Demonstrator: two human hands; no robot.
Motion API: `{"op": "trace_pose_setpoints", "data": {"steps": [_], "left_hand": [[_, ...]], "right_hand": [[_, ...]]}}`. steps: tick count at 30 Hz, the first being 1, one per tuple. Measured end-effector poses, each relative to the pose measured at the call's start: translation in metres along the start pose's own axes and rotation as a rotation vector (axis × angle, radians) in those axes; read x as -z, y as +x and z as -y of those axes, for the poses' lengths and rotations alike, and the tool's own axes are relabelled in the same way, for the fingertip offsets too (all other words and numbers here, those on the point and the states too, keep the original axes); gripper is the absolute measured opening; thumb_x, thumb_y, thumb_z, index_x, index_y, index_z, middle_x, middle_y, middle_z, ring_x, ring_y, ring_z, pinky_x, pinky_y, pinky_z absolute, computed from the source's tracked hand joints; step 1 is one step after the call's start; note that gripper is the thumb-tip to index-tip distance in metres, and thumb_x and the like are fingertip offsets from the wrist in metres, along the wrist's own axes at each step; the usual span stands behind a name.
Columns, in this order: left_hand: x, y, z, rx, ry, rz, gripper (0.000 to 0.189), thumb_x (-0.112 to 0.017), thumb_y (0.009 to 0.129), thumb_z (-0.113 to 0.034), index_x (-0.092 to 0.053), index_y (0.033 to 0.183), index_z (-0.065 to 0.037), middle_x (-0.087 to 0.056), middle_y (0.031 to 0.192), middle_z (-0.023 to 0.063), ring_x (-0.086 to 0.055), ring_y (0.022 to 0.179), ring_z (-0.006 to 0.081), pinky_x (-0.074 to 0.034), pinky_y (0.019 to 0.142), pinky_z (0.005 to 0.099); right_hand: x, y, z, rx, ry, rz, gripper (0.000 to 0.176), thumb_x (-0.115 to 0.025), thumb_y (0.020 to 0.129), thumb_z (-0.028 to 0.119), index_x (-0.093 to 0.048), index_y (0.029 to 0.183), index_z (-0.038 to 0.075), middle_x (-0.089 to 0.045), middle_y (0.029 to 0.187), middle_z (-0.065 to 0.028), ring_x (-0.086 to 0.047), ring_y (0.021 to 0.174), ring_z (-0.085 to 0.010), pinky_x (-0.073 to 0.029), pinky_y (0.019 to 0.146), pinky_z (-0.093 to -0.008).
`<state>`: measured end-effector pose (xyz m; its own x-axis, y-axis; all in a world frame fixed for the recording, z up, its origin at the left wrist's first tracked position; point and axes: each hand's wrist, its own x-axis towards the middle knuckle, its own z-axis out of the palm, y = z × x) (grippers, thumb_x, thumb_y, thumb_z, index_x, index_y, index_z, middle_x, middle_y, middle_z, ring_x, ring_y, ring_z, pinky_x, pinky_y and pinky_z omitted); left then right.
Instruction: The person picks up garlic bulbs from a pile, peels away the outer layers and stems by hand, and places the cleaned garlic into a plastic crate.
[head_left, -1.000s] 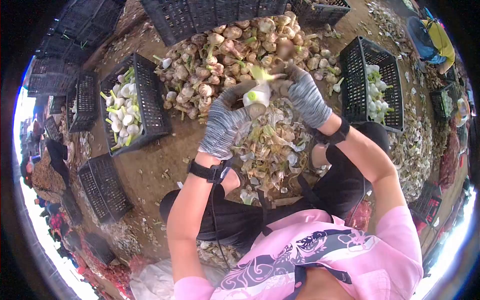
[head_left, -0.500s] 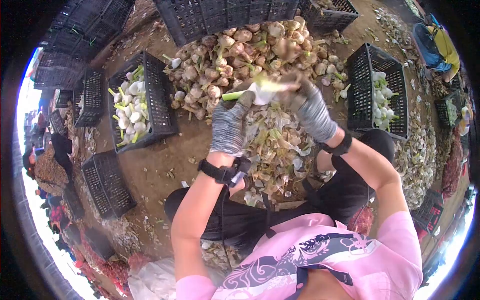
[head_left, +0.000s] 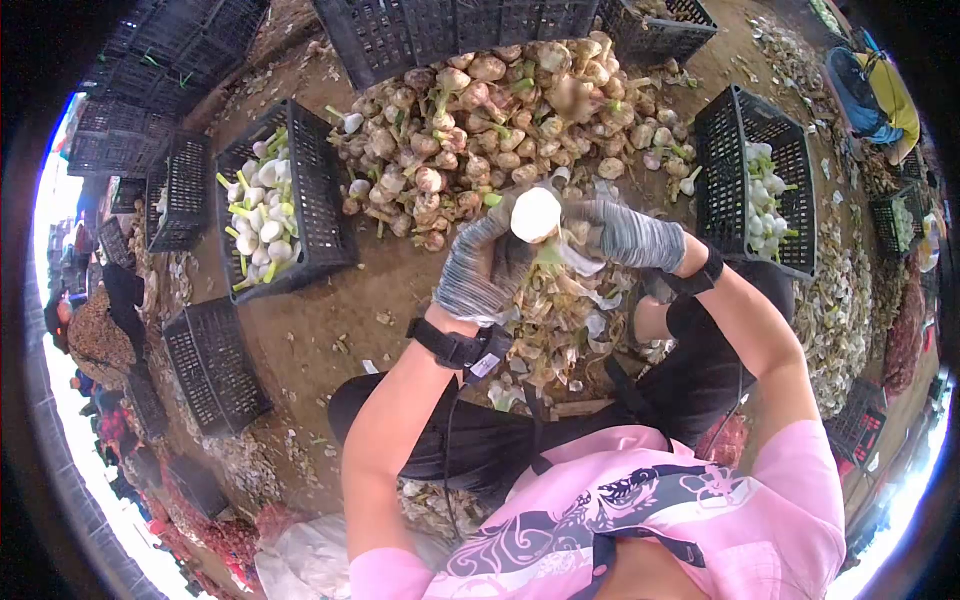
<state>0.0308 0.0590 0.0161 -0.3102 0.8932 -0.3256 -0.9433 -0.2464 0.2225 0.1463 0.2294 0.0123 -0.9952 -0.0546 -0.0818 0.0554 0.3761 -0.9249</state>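
Observation:
A white garlic bulb (head_left: 536, 215), with its round face turned up towards me, is gripped in my left hand (head_left: 478, 268), which wears a grey striped glove. The green end of its stem (head_left: 492, 200) pokes out past my left fingers. At the bulb's right side is my gloved right hand (head_left: 635, 235), its fingers closed on loose garlic skin (head_left: 580, 262) that hangs beneath them. Below both hands lies a heap of stripped garlic skins (head_left: 555, 330). Just beyond them is a big pile of unpeeled garlic (head_left: 450, 140).
Black crates with clean white garlic stand at left (head_left: 318, 215) and right (head_left: 720, 180). Another black crate (head_left: 450, 35) rises behind the pile, and a further crate (head_left: 215, 368) sits at lower left. Scattered skins (head_left: 840, 320) cover the ground at right.
The bulb has turned from lying sideways, stem to the left, to facing up at me. My right hand has come lower and rotated sideways, close against the bulb.

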Motion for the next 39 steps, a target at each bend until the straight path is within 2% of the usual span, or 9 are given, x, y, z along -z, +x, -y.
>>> {"op": "trace_pose_setpoints", "data": {"steps": [8,14,19,21,23,29,34,37,39], "left_hand": [[0.009,0.010,-0.005,-0.112,0.037,-0.240,0.029,-0.059,0.082,-0.012,-0.054,0.109,-0.001,-0.061,0.099,0.0101,-0.061,0.086,0.0186,-0.056,0.065,0.0244],[0.012,0.013,0.005,-0.026,-0.070,-0.279,0.025,-0.054,0.086,-0.011,-0.054,0.109,-0.002,-0.061,0.099,0.0098,-0.061,0.083,0.0174,-0.055,0.064,0.0231],[0.004,0.008,0.015,0.042,-0.023,-0.265,0.023,-0.055,0.086,-0.013,-0.055,0.105,-0.001,-0.061,0.092,0.0082,-0.062,0.074,0.0152,-0.056,0.062,0.0201],[0.007,0.009,0.013,0.045,-0.043,-0.177,0.023,-0.055,0.086,-0.012,-0.055,0.105,-0.001,-0.061,0.094,0.0093,-0.063,0.077,0.0159,-0.057,0.065,0.0209],[0.004,0.008,0.010,0.061,-0.103,-0.243,0.023,-0.055,0.086,-0.012,-0.054,0.106,-0.001,-0.061,0.098,0.0110,-0.063,0.081,0.0171,-0.057,0.068,0.0225],[0.025,0.013,0.014,0.076,-0.093,-0.253,0.023,-0.054,0.086,-0.009,-0.054,0.106,0.001,-0.060,0.100,0.0123,-0.063,0.084,0.0184,-0.057,0.069,0.0238],[0.015,0.013,0.023,0.067,-0.043,-0.289,0.023,-0.053,0.086,-0.008,-0.053,0.106,0.002,-0.060,0.100,0.0136,-0.062,0.086,0.0209,-0.057,0.069,0.0242],[0.019,0.016,0.023,0.033,-0.070,-0.251,0.023,-0.054,0.085,-0.008,-0.053,0.106,0.002,-0.060,0.100,0.0136,-0.061,0.089,0.0220,-0.057,0.071,0.0248],[0.030,0.018,0.029,0.070,-0.055,-0.324,0.022,-0.056,0.084,-0.009,-0.054,0.104,0.000,-0.060,0.099,0.0113,-0.062,0.086,0.0207,-0.056,0.071,0.0259]], "right_hand": [[-0.001,-0.013,0.022,-0.196,0.389,0.616,0.056,-0.070,0.072,0.029,-0.049,0.116,0.002,-0.056,0.099,-0.0097,-0.052,0.095,-0.0184,-0.041,0.087,-0.0307],[-0.006,0.004,0.030,0.202,-0.619,-0.569,0.039,-0.066,0.072,0.024,-0.054,0.104,0.004,-0.058,0.089,-0.0149,-0.059,0.078,-0.0324,-0.050,0.068,-0.0373],[-0.004,0.003,0.023,0.314,-0.733,-0.438,0.027,-0.061,0.077,0.015,-0.055,0.101,0.003,-0.060,0.088,-0.0110,-0.060,0.075,-0.0263,-0.051,0.063,-0.0336],[0.000,0.005,0.026,-0.032,0.678,-0.609,0.021,-0.058,0.083,0.014,-0.054,0.098,0.001,-0.061,0.085,-0.0085,-0.060,0.073,-0.0184,-0.052,0.062,-0.0302],[0.013,0.002,0.010,-0.148,1.035,-0.615,0.024,-0.059,0.084,0.017,-0.053,0.099,-0.001,-0.060,0.086,-0.0075,-0.060,0.075,-0.0133,-0.052,0.065,-0.0266],[-0.015,-0.003,0.027,0.283,-0.547,-0.537,0.029,-0.068,0.072,0.019,-0.058,0.096,0.007,-0.060,0.090,-0.0104,-0.060,0.075,-0.0276,-0.050,0.068,-0.0331],[0.002,-0.008,-0.001,0.072,1.029,-0.596,0.012,-0.058,0.080,0.004,-0.057,0.092,0.001,-0.060,0.089,-0.0058,-0.059,0.084,-0.0141,-0.052,0.072,-0.0296],[-0.004,-0.025,-0.038,-0.207,0.413,-0.674,0.029,-0.059,0.083,0.009,-0.052,0.111,0.006,-0.056,0.106,-0.0047,-0.058,0.089,-0.0161,-0.052,0.075,-0.0324],[-0.030,-0.034,-0.043,-0.298,0.979,-0.631,0.034,-0.059,0.085,0.022,-0.049,0.116,0.011,-0.054,0.111,-0.0042,-0.058,0.090,-0.0185,-0.050,0.080,-0.0362]]}}
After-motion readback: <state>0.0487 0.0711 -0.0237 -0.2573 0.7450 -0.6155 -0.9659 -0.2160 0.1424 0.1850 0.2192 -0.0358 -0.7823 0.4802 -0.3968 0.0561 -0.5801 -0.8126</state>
